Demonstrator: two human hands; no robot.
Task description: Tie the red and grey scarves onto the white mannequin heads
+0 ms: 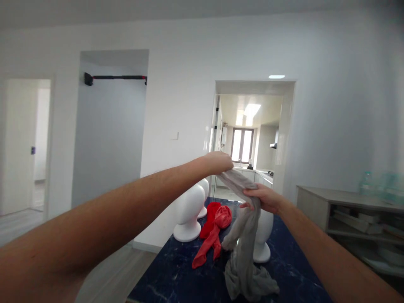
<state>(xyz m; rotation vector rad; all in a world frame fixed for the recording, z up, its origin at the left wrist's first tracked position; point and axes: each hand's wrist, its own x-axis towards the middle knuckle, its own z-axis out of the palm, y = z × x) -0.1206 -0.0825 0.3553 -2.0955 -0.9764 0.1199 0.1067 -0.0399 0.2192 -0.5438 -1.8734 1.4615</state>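
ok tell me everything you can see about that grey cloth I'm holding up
The grey cloth looks thin, soft and stretchy, like hosiery. Its top end is bunched in the left hand, the right hand gripping it just below. From there it hangs in limp strands, partly covering a white mannequin head, its lower end pooling crumpled on the dark blue marbled table.

Both bare arms reach forward from the bottom corners of the view and meet near the centre. The left arm stretches long and almost straight, rising from the lower left, its forearm turned so the back of the wrist faces up. The left hand (219, 163) is closed in a fist, knuckles upward, fingers pinched shut around what it grips. The right arm comes in from the lower right, bent less steeply. The right hand (263, 198) sits lower and just right of the left, palm down, fingers curled and clamped closed.
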